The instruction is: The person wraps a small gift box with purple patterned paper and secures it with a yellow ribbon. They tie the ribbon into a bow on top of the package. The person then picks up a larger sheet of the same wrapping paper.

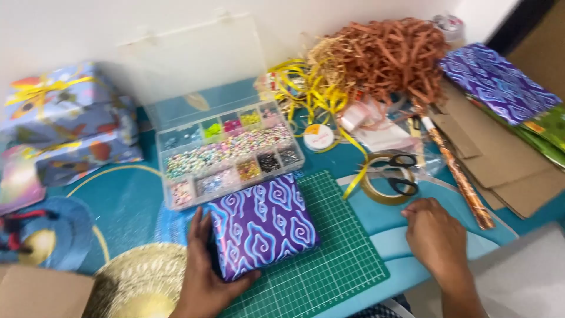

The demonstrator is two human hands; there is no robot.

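A left hand grips the near-left edge of a purple-wrapped box lying on the green cutting mat, fingers curled around its corner. Right of the mat, the right hand rests loosely open on the blue worktop, holding nothing, just short of a tape roll and black scissors; a clear bead organiser sits just behind the mat.

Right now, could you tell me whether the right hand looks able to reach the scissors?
Probably yes: the right hand is empty and close below the scissors, which lie on the tape roll with nothing between.
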